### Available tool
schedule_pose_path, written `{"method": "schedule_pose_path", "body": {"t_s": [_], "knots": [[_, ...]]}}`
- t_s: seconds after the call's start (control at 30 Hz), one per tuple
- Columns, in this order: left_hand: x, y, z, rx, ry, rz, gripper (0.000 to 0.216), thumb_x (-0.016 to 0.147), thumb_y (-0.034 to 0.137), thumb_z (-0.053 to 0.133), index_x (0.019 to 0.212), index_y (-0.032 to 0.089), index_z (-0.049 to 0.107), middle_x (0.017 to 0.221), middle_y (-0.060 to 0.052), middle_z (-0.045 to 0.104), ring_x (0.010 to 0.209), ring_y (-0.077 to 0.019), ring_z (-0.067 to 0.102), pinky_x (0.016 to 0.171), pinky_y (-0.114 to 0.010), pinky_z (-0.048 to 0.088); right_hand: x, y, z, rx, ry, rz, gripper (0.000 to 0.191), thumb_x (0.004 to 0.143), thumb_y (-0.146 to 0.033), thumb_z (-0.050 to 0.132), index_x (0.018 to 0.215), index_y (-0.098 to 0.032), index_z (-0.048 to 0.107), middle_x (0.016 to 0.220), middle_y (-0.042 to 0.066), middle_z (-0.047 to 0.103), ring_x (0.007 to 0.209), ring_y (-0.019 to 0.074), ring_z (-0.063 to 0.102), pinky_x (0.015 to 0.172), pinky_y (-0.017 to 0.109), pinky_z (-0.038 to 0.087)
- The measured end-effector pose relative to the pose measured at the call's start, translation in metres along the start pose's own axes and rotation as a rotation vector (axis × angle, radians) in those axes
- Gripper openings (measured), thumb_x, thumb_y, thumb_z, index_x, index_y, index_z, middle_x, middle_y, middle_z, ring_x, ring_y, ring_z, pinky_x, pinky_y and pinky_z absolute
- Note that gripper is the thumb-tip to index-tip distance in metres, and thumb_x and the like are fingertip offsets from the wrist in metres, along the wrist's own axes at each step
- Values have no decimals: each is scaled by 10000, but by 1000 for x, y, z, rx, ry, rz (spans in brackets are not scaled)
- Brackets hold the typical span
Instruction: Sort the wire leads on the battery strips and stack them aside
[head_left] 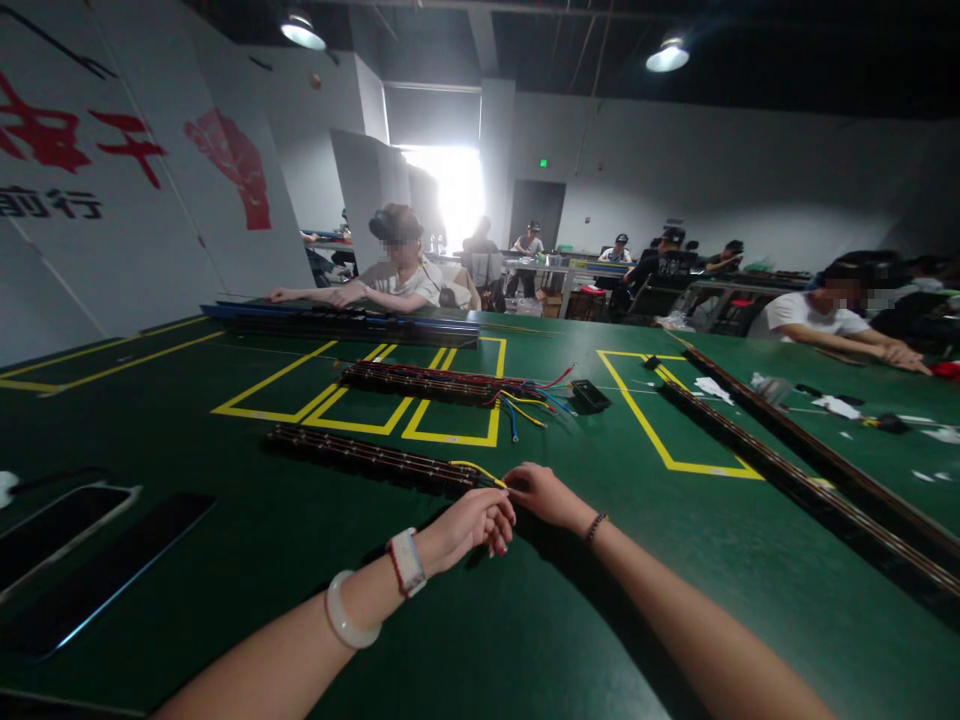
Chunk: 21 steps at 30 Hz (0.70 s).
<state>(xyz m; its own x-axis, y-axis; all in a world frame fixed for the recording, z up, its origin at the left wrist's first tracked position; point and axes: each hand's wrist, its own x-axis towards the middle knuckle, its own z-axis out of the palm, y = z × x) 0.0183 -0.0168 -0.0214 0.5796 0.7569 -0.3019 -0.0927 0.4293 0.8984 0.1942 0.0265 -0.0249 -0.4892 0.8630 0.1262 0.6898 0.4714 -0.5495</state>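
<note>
A dark, narrow strip assembly (pixel 367 455) with metal rails lies on the green table, and a yellow wire (pixel 480 469) runs from its right end to my hands. My right hand (pixel 551 497) is closed in a pinch at the tip of this wire. Just left of it, my left hand (pixel 469 527) has curled fingers, with thumb and forefinger meeting the right fingertips; what they grip is hidden. Behind the strip lies a similar bundle (pixel 420 381) with red, blue and yellow wires fanning out at its right end, near a small black box (pixel 590 396).
Two long dark strips (pixel 787 470) cross the right side near scraps of white paper (pixel 712 390). Two dark flat devices (pixel 112 560) lie at left. Yellow tape outlines (pixel 450 438) mark the table. Across it sits a person (pixel 401 265) behind long blue-black profiles (pixel 337 322); another person (pixel 825 310) sits at right.
</note>
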Motion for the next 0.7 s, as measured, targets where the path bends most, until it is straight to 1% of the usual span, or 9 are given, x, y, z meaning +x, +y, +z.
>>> {"method": "schedule_pose_path", "body": {"t_s": [0.1,0.17,0.23,0.27,0.33,0.4,0.47,0.57,0.7], "knots": [[1,-1,-1,-148,-22,-35,259,891,344,438,895,118,563,712,-71,654,585,-134,625,557,-226,438,-1,-6,-1,21,40,23,155,826,-196,557,905,-162,686,897,65,702,805,159,633,695,226,439],[2,0,0,-231,-29,-64,263,902,338,435,947,109,556,820,-109,674,667,-148,651,631,-245,467,-3,-13,-3,4,50,34,159,854,-189,524,920,-168,667,883,54,700,769,146,632,650,213,425],[2,1,0,-286,-47,-89,322,920,376,422,977,90,558,911,-140,671,731,-159,661,682,-257,478,-6,-22,-5,-108,51,28,160,883,-194,498,907,-172,654,871,53,695,768,144,628,640,214,408],[3,1,0,-306,-57,-90,350,927,397,413,995,86,559,942,-141,666,739,-159,662,682,-254,478,-7,-26,-7,-195,47,16,154,890,-198,498,890,-172,649,864,56,691,776,149,626,651,222,402],[5,1,0,-338,-54,-69,355,938,413,401,1023,104,554,959,-114,659,687,-137,653,622,-235,465,-9,-35,-9,-379,30,-24,129,889,-205,518,861,-166,638,851,64,682,793,167,619,691,250,393],[6,0,1,-356,-8,-41,313,944,404,402,1011,136,550,908,-70,659,579,-100,612,544,-213,431,-12,-42,-10,-522,7,-76,96,880,-200,544,874,-159,631,859,73,676,808,186,611,732,285,386],[7,0,1,-364,62,-36,285,940,406,424,967,152,548,809,-32,646,501,-73,550,503,-199,402,-14,-49,-10,-615,-12,-121,98,879,-174,541,922,-153,626,883,83,670,823,199,602,753,310,381],[8,-1,2,-382,157,-40,255,918,405,483,888,158,538,686,13,595,485,-64,510,496,-189,392,-18,-58,-10,-704,-30,-177,163,885,-125,508,1009,-135,614,897,98,663,823,206,590,752,328,381],[10,-2,2,-387,207,-27,236,926,350,483,800,153,521,610,25,549,490,-75,505,506,-196,388,-21,-64,-8,-771,-32,-228,224,882,-110,498,1084,-100,595,918,106,657,815,215,579,731,337,386]]}}
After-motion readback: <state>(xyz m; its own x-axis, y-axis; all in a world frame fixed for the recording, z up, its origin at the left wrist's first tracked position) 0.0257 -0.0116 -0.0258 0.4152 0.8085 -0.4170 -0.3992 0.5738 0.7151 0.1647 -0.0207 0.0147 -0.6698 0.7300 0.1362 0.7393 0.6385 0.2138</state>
